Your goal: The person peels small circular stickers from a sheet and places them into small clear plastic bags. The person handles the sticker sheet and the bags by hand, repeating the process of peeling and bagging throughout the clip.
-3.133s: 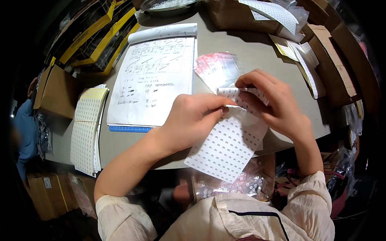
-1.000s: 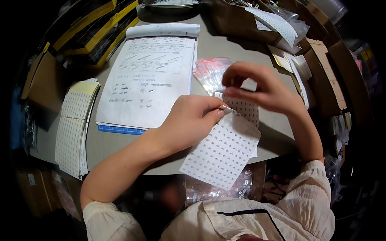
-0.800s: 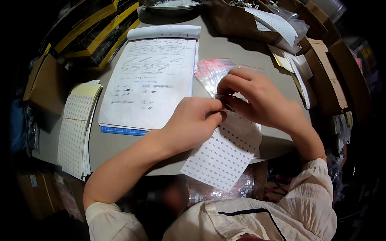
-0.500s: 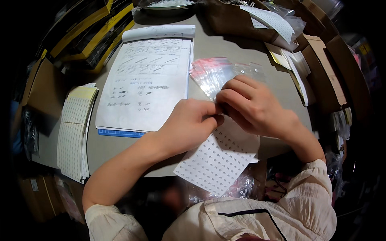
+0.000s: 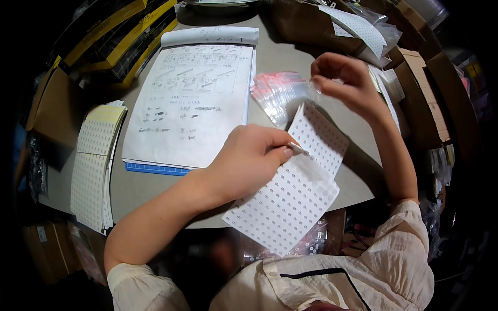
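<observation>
My left hand pinches the folded edge of a white sheet of small round stickers between thumb and fingers. The sheet bends there, its upper part rising beyond the fold; several spots near the fold look bare. My right hand is raised to the right of a fan of clear zip bags with red tops, its thumb and forefinger drawn together. A small white dot shows at its thumb tip; whether it is held or lies on a bag behind, I cannot tell.
A handwritten pad lies on a blue cutting mat to the left. More sticker sheets are stacked at the table's left edge. Cardboard boxes line the right side; a round metal tray stands at the back.
My right hand has left the sheet and moved up and right, beside the bags. The left hand has kept its grip; the sheet's upper part has come into sight.
</observation>
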A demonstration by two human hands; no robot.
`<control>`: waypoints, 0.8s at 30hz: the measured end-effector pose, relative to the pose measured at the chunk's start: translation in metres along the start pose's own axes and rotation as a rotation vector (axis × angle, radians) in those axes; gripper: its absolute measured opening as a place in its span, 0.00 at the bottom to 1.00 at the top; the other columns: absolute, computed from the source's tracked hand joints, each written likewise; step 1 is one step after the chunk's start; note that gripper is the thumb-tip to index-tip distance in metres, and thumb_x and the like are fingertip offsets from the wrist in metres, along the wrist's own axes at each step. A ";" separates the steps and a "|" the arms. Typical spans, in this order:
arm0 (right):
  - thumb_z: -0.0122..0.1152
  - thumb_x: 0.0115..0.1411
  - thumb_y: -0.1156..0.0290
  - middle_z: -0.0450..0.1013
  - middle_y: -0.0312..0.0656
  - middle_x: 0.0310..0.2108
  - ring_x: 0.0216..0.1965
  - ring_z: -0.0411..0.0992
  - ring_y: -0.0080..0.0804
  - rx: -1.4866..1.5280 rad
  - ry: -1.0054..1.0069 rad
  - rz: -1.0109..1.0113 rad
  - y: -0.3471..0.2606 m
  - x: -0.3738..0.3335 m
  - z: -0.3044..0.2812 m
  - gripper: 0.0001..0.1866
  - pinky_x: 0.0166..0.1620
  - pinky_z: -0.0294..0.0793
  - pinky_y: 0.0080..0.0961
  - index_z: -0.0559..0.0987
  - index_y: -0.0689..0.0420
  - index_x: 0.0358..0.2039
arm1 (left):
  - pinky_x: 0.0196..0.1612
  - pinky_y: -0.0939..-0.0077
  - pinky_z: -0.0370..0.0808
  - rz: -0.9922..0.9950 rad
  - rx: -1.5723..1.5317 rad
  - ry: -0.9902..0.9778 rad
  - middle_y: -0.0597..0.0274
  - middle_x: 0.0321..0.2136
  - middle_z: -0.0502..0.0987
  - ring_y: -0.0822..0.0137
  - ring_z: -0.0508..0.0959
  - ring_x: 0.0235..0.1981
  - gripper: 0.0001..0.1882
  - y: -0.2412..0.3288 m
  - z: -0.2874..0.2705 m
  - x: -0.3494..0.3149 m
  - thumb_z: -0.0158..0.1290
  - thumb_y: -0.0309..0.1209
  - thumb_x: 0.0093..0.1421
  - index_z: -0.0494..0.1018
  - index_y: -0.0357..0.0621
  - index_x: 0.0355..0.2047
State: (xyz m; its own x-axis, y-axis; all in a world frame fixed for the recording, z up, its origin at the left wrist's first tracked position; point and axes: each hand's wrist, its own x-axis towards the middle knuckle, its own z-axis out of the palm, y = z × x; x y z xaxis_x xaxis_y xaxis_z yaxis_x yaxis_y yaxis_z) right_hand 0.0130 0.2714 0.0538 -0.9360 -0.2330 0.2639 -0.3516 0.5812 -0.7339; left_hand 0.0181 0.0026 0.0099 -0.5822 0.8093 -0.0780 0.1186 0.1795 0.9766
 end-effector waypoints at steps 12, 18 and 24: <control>0.68 0.61 0.66 0.77 0.37 0.28 0.30 0.73 0.20 -0.375 -0.229 0.235 0.045 0.019 -0.007 0.12 0.33 0.72 0.22 0.80 0.62 0.35 | 0.30 0.83 0.71 -0.015 -0.011 -0.107 0.66 0.28 0.81 0.81 0.73 0.28 0.12 0.002 0.001 -0.003 0.54 0.24 0.65 0.82 0.32 0.46; 0.72 0.59 0.62 0.75 0.36 0.24 0.25 0.72 0.23 -0.338 -0.208 0.622 0.052 0.001 -0.044 0.16 0.29 0.70 0.24 0.80 0.64 0.33 | 0.29 0.83 0.71 0.018 0.060 -0.090 0.66 0.26 0.80 0.82 0.73 0.26 0.12 0.008 0.001 -0.004 0.55 0.25 0.65 0.82 0.33 0.46; 0.66 0.62 0.72 0.73 0.31 0.30 0.31 0.69 0.16 0.044 -0.176 0.276 0.051 0.013 -0.032 0.09 0.34 0.70 0.18 0.76 0.62 0.39 | 0.31 0.83 0.72 0.009 0.031 -0.085 0.65 0.28 0.81 0.81 0.74 0.28 0.12 0.002 0.002 -0.002 0.55 0.25 0.65 0.82 0.32 0.45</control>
State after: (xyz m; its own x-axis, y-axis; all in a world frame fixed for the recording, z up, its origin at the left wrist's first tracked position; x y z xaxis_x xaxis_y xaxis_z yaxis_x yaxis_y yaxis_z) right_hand -0.0177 0.3230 0.0399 -0.9772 -0.2041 -0.0581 -0.0800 0.6080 -0.7899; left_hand 0.0212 0.0024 0.0119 -0.5106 0.8553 -0.0878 0.1491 0.1886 0.9707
